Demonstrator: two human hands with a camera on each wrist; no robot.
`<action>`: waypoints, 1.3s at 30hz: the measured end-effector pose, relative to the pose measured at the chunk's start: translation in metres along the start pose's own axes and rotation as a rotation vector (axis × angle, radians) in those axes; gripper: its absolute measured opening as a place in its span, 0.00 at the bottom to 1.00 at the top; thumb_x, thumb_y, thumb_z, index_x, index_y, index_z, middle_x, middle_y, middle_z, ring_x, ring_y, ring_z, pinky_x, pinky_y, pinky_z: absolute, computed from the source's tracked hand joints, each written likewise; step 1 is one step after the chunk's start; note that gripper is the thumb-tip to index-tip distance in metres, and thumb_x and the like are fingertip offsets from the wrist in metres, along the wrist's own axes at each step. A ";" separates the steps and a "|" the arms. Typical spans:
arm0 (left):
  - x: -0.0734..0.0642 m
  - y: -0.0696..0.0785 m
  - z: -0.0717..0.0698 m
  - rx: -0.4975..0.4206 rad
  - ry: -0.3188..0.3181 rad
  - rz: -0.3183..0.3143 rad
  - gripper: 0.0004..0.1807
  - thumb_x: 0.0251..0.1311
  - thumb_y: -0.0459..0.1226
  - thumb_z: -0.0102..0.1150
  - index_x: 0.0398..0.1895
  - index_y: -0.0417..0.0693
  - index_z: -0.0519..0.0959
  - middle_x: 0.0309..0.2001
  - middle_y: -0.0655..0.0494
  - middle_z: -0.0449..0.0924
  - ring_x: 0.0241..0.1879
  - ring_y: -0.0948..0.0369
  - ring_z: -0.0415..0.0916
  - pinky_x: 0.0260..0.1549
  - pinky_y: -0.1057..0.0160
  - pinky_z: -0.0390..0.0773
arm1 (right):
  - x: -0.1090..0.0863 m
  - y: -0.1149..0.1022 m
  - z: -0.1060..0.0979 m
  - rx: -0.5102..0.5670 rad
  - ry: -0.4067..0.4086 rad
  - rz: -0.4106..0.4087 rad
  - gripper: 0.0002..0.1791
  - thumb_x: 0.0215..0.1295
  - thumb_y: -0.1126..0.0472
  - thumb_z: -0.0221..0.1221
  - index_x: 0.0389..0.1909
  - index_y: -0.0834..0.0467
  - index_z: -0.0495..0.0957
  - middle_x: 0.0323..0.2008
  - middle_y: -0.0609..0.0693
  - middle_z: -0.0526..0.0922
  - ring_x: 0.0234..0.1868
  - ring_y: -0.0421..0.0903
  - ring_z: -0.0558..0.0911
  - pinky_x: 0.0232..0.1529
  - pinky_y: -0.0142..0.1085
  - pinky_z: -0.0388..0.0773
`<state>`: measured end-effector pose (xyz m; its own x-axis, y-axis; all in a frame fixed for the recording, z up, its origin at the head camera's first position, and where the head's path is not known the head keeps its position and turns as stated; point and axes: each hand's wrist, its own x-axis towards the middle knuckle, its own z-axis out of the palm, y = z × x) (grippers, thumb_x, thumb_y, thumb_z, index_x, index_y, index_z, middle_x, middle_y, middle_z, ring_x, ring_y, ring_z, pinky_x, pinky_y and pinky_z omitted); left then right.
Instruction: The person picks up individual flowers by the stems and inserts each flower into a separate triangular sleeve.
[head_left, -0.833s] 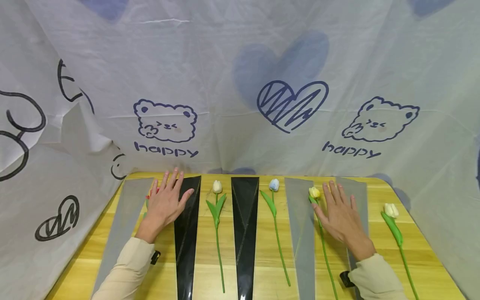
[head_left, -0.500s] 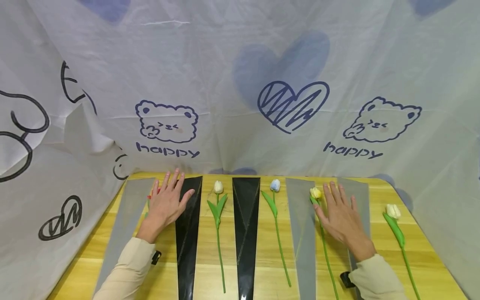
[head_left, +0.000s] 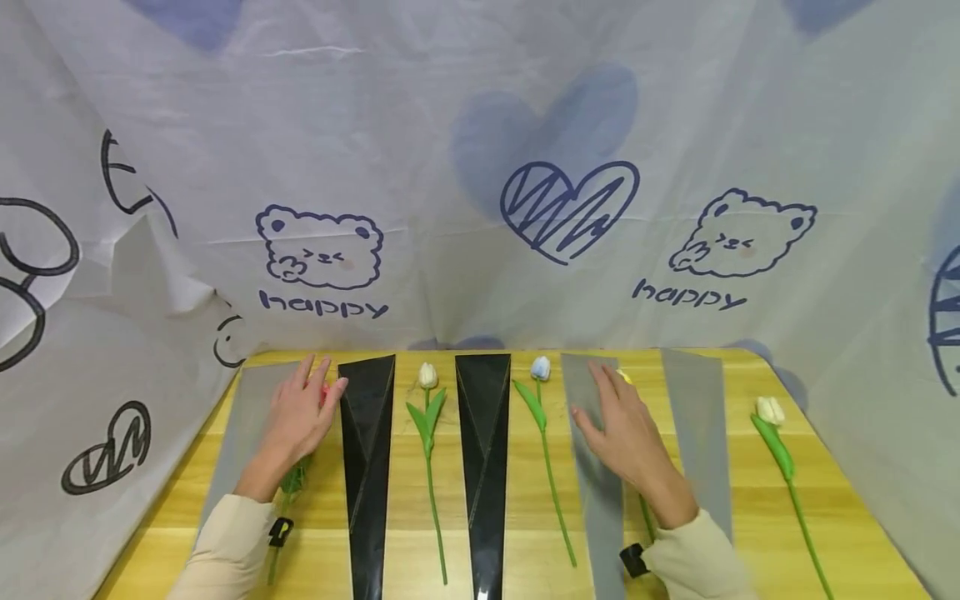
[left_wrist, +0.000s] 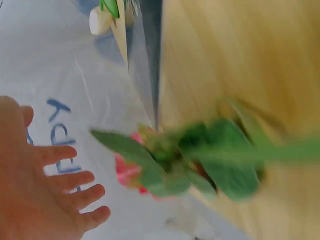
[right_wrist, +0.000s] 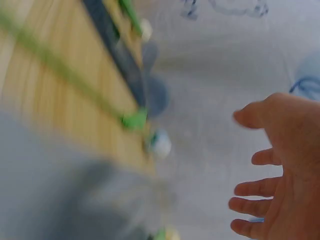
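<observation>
My left hand [head_left: 298,421] hovers over a red-pink flower [left_wrist: 127,170] with green leaves, its fingers loosely extended and nothing in them. In the head view that hand covers much of the bloom, while the stem shows below the wrist. On the other side, my right hand [head_left: 628,433] is spread above a grey tapered sleeve [head_left: 602,508] lying flat. It partly hides a yellow tulip [head_left: 625,377]. Left of it lies a pale blue tulip [head_left: 541,368], which also shows as a blurred bloom [right_wrist: 160,144] in the right wrist view. Neither hand holds anything.
A white tulip [head_left: 427,375] lies between two black tapered sleeves [head_left: 366,450]. Another grey sleeve [head_left: 697,425] and a second white tulip [head_left: 770,410] are at the right. The wooden table [head_left: 750,500] ends against a printed cloth [head_left: 450,283].
Both hands have shifted left; the right now overlaps the grey sleeve and much of the yellow tulip. The red-pink flower's stem has come into view below the left hand. The head view has shifted slightly.
</observation>
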<state>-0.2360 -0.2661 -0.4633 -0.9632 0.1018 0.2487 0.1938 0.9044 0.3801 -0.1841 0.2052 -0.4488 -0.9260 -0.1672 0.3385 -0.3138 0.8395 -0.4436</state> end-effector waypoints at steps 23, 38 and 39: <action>-0.008 -0.098 -0.019 0.088 -0.123 -0.152 0.27 0.74 0.39 0.53 0.53 0.14 0.68 0.58 0.14 0.63 0.56 0.22 0.63 0.54 0.29 0.66 | 0.014 -0.168 0.095 0.331 -0.202 -0.032 0.31 0.72 0.54 0.64 0.70 0.62 0.69 0.61 0.60 0.76 0.57 0.56 0.80 0.54 0.51 0.79; -0.023 -0.104 -0.031 0.053 -0.097 -0.251 0.14 0.62 0.36 0.65 0.41 0.30 0.79 0.36 0.32 0.81 0.31 0.41 0.78 0.28 0.43 0.75 | 0.018 -0.258 0.162 0.439 -0.453 -0.049 0.20 0.70 0.54 0.65 0.57 0.60 0.80 0.39 0.47 0.80 0.36 0.38 0.76 0.36 0.31 0.74; -0.024 -0.104 -0.031 0.043 -0.082 -0.256 0.14 0.62 0.35 0.63 0.42 0.30 0.79 0.36 0.32 0.81 0.31 0.41 0.78 0.26 0.43 0.74 | 0.020 -0.264 0.168 0.427 -0.459 -0.049 0.19 0.69 0.54 0.65 0.56 0.60 0.81 0.36 0.46 0.79 0.34 0.37 0.76 0.34 0.30 0.74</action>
<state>-0.2270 -0.3760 -0.4814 -0.9920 -0.1009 0.0754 -0.0647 0.9216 0.3827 -0.1550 -0.1062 -0.4641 -0.8745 -0.4847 0.0178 -0.3263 0.5607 -0.7610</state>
